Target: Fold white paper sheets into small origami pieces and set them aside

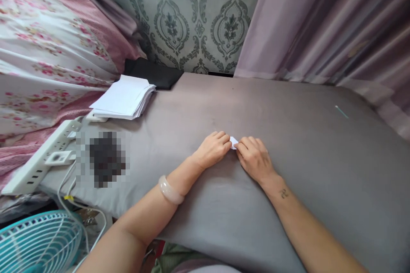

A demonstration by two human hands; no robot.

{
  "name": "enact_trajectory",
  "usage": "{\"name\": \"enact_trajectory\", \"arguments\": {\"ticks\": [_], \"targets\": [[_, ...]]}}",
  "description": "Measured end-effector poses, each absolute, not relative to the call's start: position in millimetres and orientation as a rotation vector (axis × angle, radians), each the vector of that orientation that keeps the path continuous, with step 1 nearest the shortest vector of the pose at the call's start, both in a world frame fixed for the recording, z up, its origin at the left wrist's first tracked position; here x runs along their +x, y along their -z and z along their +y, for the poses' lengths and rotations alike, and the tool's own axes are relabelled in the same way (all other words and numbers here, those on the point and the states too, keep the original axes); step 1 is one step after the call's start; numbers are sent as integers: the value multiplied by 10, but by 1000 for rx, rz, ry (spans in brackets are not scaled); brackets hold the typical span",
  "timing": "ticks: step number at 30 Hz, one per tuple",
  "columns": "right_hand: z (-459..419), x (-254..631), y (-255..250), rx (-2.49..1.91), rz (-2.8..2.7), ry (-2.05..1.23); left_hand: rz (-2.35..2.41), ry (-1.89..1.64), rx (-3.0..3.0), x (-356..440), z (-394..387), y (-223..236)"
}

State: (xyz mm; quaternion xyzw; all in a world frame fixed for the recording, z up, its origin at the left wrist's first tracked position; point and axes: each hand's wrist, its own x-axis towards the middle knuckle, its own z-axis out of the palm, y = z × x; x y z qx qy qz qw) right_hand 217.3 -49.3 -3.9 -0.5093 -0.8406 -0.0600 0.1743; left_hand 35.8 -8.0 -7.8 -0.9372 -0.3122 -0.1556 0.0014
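A small folded piece of white paper [233, 142] lies on the grey sheet [288, 136], pinched between both hands. My left hand [213, 149] is curled, its fingertips pressed on the paper's left side; a pale bangle sits on that wrist. My right hand [254, 158] is curled too, its fingertips on the paper's right side. Most of the paper is hidden under the fingers.
A stack of white paper [123, 98] lies at the back left beside a black cloth [153, 74]. A white power strip [41, 158] and cables run along the left edge, with a teal fan [38, 241] below. Floral bedding is at left, and curtains hang at right.
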Motion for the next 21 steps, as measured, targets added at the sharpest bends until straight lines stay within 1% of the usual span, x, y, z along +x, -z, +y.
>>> {"name": "enact_trajectory", "arguments": {"ticks": [3,6,9,14,21], "targets": [[-494,2226,124,-1446,-2285,-160,-1161,514,-3044,330,-105,112],[-472,2288,183,-1489,-2048,-489,-1454,749,-3142,280,-98,143],[-443,2308,192,-1563,-1856,-644,-1743,964,-3183,241,-67,143],[-427,2267,163,-1617,-1763,-686,-2015,1061,-3124,234,-57,80],[-429,2197,150,-1700,-1785,-538,-2177,1066,-3031,266,-84,46]]}}
